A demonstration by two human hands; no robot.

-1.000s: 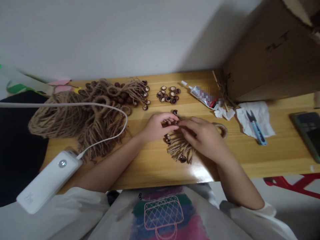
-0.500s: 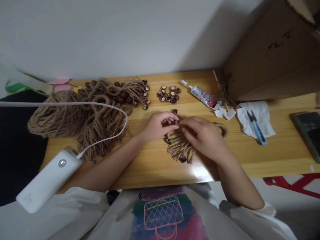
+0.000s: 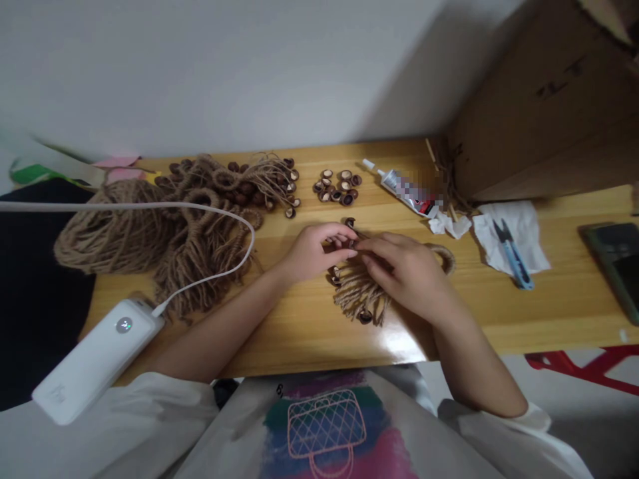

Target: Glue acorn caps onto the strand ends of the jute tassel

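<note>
Over a twine tassel [image 3: 357, 296] on the table, my two hands meet at the fingertips. My left hand [image 3: 314, 253] is closed in a pinch on a small dark nut shell, mostly hidden by the fingers. From the right, my right hand [image 3: 417, 269] is closed too, thumb and forefinger pinching a twine strand beside that shell. The tassel's cord ends fan out below this hand, and its wrapped ring [image 3: 444, 258] shows behind the knuckles. Around the fringe sit more nut shells, one at its lower edge [image 3: 365, 318] and one beyond the fingertips [image 3: 350, 223].
Loose shell halves [image 3: 337, 188] lie farther back, near a glue tube [image 3: 407, 191]. Left are a twine ball [image 3: 117, 229], wrapped rings with fringe [image 3: 192, 279] and a white power bank [image 3: 97, 362] with its cable. Thread snips [image 3: 514, 256], a phone [image 3: 614, 263] and a cardboard box [image 3: 544, 120] stand right.
My fingertips have shifted very slightly at the shell and strand. Everything else on the table stays in place.
</note>
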